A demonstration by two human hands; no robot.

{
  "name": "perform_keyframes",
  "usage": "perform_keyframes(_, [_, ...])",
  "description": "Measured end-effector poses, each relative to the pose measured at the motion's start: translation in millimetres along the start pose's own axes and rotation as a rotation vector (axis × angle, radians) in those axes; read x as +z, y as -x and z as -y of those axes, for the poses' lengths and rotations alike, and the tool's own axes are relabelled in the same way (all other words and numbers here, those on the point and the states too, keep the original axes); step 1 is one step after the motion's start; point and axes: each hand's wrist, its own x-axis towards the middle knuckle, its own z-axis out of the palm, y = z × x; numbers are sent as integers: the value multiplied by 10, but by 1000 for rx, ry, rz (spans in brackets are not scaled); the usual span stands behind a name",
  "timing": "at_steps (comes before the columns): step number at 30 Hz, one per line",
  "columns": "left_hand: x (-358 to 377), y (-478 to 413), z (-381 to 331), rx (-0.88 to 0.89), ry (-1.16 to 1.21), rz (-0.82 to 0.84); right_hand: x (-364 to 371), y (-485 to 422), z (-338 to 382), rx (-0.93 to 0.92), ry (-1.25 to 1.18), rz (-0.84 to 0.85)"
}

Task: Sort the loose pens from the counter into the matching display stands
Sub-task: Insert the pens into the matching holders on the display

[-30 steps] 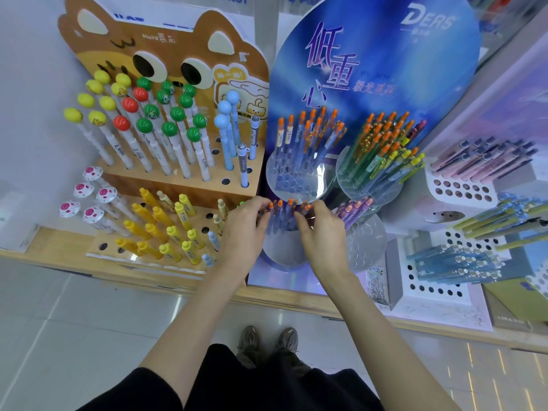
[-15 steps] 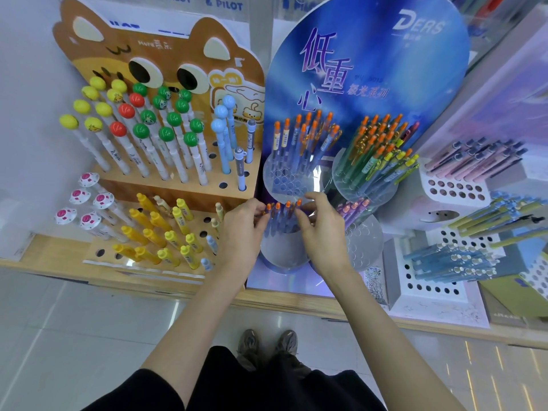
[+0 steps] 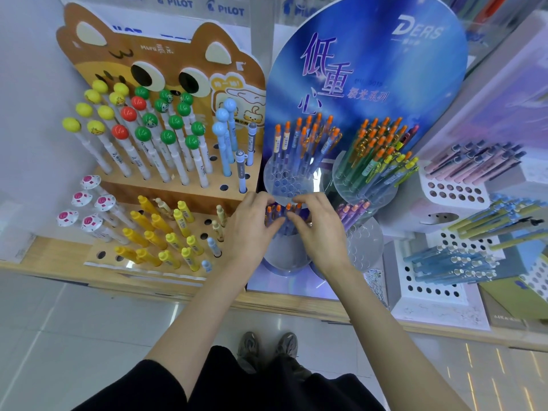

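Left hand and right hand, both grips closed around four visible orange-tipped pens.

A pair of grey shoes stood on pale floor tiles. Just below the shoes lay a black garment. Far above the shoes ran a strip of PILOT labels, a white wall up-left.

Two hands, three red-topped pens.
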Motion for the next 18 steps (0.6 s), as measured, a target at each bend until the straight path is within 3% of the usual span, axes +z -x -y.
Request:
perform_keyframes(8, [-32,-76,43,60,65,53,21,-44,13,-13,-46,68])
perform_keyframes(14, [-19,-57,68,87,102,61,40,-71,45,-21,-62,9])
perform_keyframes(18, [-24,-45,72,21,95,79,20,-84,53,-27,-61,29])
